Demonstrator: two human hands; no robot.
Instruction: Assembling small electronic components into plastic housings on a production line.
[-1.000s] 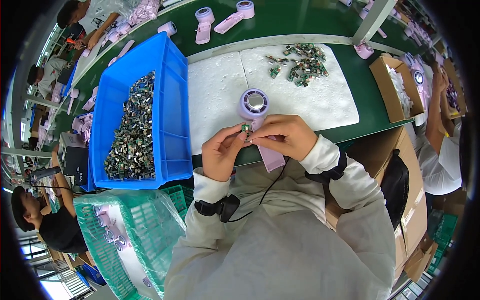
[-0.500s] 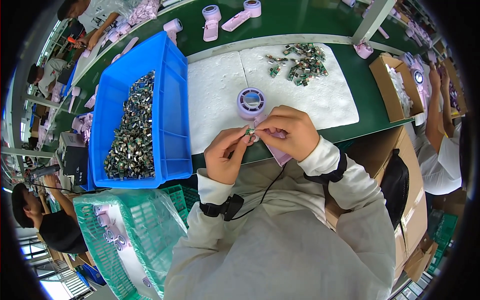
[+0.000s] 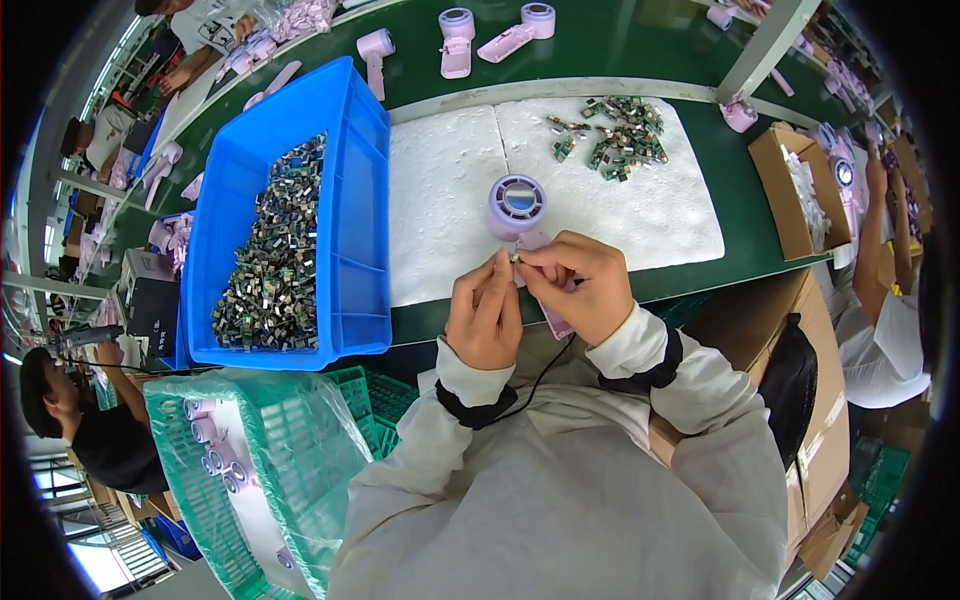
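At the near edge of the smooth green counter (image 3: 727, 172): satiny lilac plastic round-headed fan (image 3: 512, 222), rough white foam sheet (image 3: 440, 170), glossy blue rectangular plastic bin (image 3: 358, 250).

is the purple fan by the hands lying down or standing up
Lying down: the purple fan has its round face upward, and its handle stretches toward the person, partly hidden by the right hand.

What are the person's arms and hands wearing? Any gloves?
No gloves! The left hand and right hand are bare. Both arms have long, loose, pale grey sleeves, with no pictures on them that I can see. A black band goes around each sleeve near the wrist, and a thin black cable runs beside the left one.
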